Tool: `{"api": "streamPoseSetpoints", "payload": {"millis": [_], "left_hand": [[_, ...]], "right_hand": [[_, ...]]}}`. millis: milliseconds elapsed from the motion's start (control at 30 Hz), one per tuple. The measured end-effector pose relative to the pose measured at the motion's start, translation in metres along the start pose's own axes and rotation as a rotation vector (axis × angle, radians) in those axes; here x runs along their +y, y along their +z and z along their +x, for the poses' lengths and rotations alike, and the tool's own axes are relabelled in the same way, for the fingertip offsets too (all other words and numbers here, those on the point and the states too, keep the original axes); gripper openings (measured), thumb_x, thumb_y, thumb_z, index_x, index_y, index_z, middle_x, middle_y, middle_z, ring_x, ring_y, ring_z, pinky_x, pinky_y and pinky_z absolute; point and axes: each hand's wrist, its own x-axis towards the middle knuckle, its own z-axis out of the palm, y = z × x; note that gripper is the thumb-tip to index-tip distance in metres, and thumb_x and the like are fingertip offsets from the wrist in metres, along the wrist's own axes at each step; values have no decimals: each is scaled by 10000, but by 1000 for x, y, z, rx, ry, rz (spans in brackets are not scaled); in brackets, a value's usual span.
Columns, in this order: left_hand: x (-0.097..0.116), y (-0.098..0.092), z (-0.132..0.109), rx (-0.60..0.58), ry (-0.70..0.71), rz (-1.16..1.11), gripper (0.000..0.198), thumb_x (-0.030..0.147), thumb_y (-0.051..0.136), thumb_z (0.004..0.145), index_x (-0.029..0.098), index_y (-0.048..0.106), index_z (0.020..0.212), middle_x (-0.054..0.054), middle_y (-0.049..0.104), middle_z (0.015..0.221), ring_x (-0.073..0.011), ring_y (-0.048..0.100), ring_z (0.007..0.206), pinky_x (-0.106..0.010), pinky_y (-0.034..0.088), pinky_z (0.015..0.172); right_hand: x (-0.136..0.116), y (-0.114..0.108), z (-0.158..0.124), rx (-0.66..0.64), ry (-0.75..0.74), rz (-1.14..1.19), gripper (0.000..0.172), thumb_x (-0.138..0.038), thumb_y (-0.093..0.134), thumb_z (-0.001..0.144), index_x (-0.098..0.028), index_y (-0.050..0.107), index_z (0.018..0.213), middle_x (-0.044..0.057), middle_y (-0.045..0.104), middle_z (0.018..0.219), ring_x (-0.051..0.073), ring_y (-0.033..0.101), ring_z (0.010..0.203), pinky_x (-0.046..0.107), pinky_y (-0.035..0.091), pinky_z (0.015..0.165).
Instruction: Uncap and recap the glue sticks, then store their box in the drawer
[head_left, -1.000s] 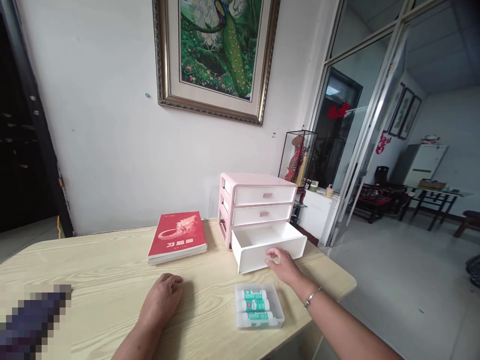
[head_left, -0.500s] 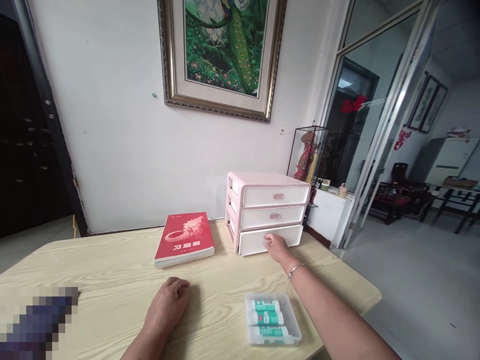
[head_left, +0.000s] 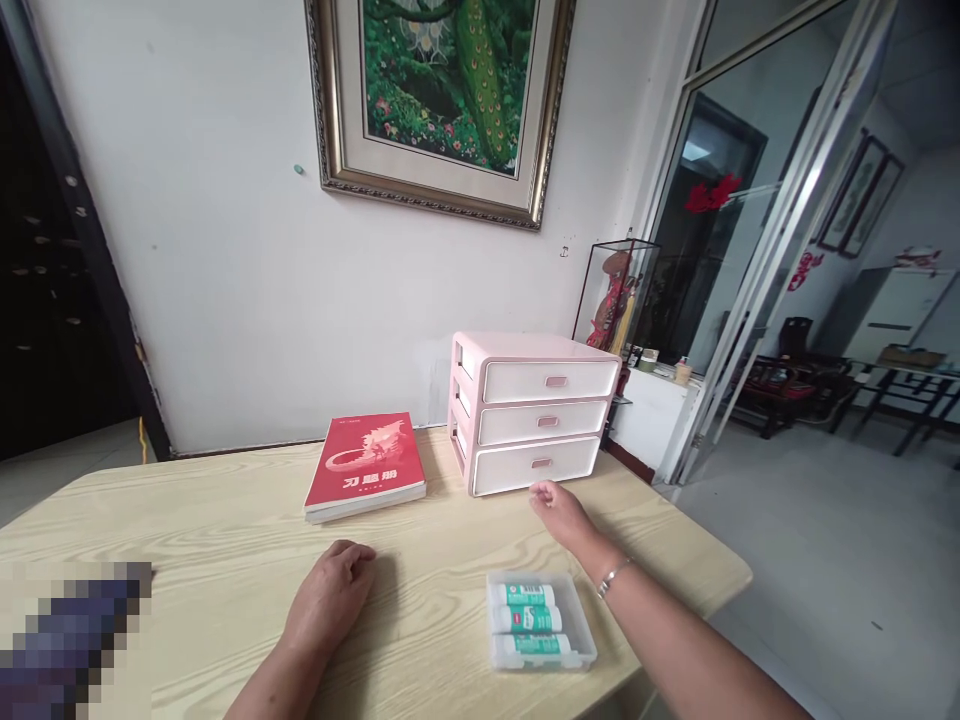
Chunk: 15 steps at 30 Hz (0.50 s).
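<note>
A pink and white desktop drawer unit point(head_left: 536, 348) stands on the table, its three drawers flush in the frame. Just below and in front of its bottom drawer point(head_left: 536, 466) hovers my right hand point(head_left: 559, 512), with fingers curled in and nothing visible in them; a silver bracelet circles that wrist. My left hand point(head_left: 330, 590) rests on the tabletop, fingers folded under, with no object showing. Between my forearms lies a clear plastic box point(head_left: 583, 630) with three white and green glue sticks point(head_left: 529, 619) side by side. A red-covered book point(head_left: 369, 460) on a small stack lies beyond my left hand.
The wooden table point(head_left: 217, 520) has a rounded right corner. Behind it is a white wall with a framed peacock picture point(head_left: 540, 190). A glass display case point(head_left: 615, 300) stands behind the drawer unit. At lower left sits a pixelated dark blue patch point(head_left: 67, 640).
The bottom drawer, slightly out before, now sits flush. My right hand has come off its front and moved down toward me. My left hand stays on the table; the view has tilted slightly downward.
</note>
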Motion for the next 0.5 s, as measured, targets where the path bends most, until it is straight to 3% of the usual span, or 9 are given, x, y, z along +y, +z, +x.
{"api": "streamPoseSetpoints", "payload": {"millis": [133, 267, 400, 500], "left_hand": [[1, 1, -1, 18, 13, 17, 278, 219, 471, 805, 209, 726, 914, -61, 683, 1055, -205, 660, 960, -276, 488, 852], [-1, 4, -4, 50, 30, 15, 287, 232, 470, 797, 212, 735, 907, -65, 682, 1060, -216, 658, 972, -298, 495, 877], [2, 3, -7, 116, 44, -22, 281, 248, 493, 768, 218, 745, 889, -63, 682, 1043, -217, 668, 940, -302, 520, 854], [8, 4, -13, 146, 50, -88, 263, 261, 504, 762, 220, 738, 874, -61, 675, 1024, -206, 677, 885, -307, 548, 796]], "right_hand": [[-3, -18, -63, -129, 11, 140, 329, -305, 578, 814, -134, 645, 1087, 118, 692, 1032, 216, 656, 967, 326, 508, 862], [-15, -45, -117, -322, -23, 230, 564, -369, 684, 769, -164, 568, 1281, 150, 587, 1302, 273, 529, 1235, 407, 398, 1052], [-19, -57, -147, -493, -134, 91, 932, -336, 816, 607, -217, 432, 1448, 139, 309, 1551, 328, 294, 1421, 437, 252, 1162], [-17, -50, -152, -457, -148, -9, 961, -246, 789, 588, -265, 405, 1468, 99, 214, 1595, 311, 227, 1454, 422, 230, 1177]]}}
